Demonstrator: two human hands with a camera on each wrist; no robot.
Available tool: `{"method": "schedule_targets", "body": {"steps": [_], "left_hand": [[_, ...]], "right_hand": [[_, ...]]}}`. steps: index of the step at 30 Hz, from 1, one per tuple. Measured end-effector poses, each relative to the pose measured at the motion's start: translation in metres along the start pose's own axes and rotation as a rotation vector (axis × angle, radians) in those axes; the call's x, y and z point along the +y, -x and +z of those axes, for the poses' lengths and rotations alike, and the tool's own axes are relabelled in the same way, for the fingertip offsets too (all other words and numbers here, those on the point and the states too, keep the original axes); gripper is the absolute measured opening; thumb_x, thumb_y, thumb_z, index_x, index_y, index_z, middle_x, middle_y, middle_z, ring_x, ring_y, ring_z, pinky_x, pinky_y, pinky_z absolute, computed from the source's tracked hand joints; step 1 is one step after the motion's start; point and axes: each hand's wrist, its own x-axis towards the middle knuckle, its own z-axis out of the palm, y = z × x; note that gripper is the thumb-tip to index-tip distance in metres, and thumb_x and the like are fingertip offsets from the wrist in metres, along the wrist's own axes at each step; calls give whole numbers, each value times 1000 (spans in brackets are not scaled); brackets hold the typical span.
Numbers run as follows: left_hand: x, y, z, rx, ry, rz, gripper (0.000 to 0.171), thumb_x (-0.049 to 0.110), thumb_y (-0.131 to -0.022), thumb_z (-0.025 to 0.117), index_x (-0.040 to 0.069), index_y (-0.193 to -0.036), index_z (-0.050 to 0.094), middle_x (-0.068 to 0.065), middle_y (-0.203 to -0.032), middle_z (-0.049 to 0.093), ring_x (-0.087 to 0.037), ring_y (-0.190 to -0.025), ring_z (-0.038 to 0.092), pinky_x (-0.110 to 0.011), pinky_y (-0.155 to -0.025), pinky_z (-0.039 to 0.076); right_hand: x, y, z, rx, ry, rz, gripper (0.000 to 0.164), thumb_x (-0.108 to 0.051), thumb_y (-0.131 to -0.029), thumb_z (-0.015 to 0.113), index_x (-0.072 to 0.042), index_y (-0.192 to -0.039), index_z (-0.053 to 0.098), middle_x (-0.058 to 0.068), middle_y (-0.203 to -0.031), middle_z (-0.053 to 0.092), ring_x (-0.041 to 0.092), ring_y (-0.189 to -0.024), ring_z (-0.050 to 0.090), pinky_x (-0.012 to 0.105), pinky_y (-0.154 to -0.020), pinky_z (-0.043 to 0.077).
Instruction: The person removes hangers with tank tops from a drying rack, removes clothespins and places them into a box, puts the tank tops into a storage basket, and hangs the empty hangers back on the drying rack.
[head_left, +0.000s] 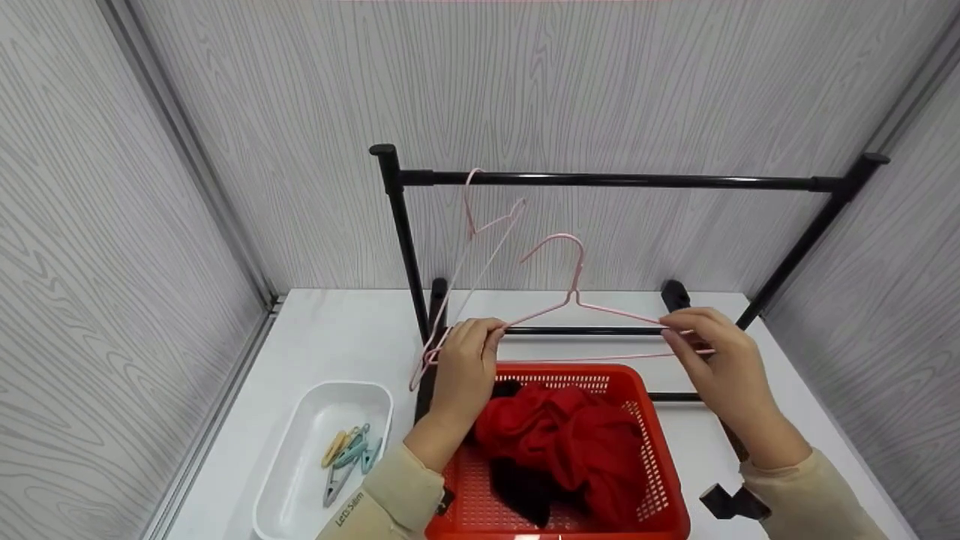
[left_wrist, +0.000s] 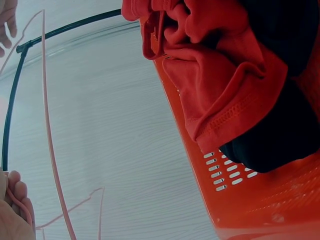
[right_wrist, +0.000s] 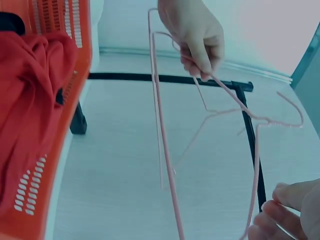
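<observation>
Both hands hold up a pink wire hanger [head_left: 580,268] in front of the black rack. The left hand [head_left: 466,369] pinches its left shoulder between thumb and fingers. At the other shoulder, the right hand [head_left: 718,367] grips the wire the same way. The hanger's hook points up and curves left, and its bottom bar runs above a red basket [head_left: 664,465]. Inside that basket lies a crumpled red garment [head_left: 566,442] with black cloth [head_left: 521,491] beneath. A second pink hanger [head_left: 468,204] hangs by its hook at the left of the rack's top bar, turned nearly edge-on.
The black rack [head_left: 615,180] stands on the white table [head_left: 330,337] behind the basket. At the left, a white tray [head_left: 289,457] holds several clothespins [head_left: 349,451], yellow, teal and grey. Grey wood-patterned panels [head_left: 600,82] enclose the table at the back and sides.
</observation>
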Motion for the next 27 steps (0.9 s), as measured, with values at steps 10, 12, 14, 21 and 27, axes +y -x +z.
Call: {"method": "schedule_targets", "body": {"steps": [10, 12, 14, 21, 27], "left_hand": [[1, 3, 1, -32, 14, -15, 12, 15, -101, 60, 7, -102, 69, -2, -94, 69, -19, -89, 63, -34, -79, 51], [1, 2, 2, -35, 14, -17, 13, 15, -101, 60, 7, -102, 69, -2, -93, 69, -19, -89, 63, -34, -79, 51], [1, 2, 1, -37, 12, -17, 13, 15, -101, 60, 7, -102, 69, -2, -93, 69, -19, -89, 63, -34, -79, 51], [4, 2, 1, -30, 18, 0, 9, 13, -99, 62, 7, -101, 70, -2, -92, 69, -19, -88, 63, -34, -78, 52], [2, 3, 3, -33, 25, 24, 9, 12, -99, 63, 7, -101, 69, -3, -92, 68, -19, -88, 63, -32, -78, 52]], "right_hand": [[20, 6, -3, -22, 96, 11, 27, 5, -82, 78, -7, -106, 76, 4, -104, 70, 11, -95, 54, 13, -76, 41], [21, 9, -2, -43, 105, 29, 25, 4, -83, 78, -7, -106, 76, 4, -104, 70, 12, -95, 54, 17, -77, 41], [23, 10, -1, -57, 114, 40, 25, 4, -83, 78, -6, -106, 75, 5, -103, 70, 14, -95, 54, 19, -77, 41], [25, 14, 1, -70, 141, 42, 21, 4, -83, 77, -6, -101, 76, 4, -90, 71, 14, -87, 53, 23, -73, 38], [27, 16, 2, -49, 148, 27, 19, 5, -84, 76, -8, -97, 77, -1, -82, 69, 10, -80, 48, 23, -67, 35]]}}
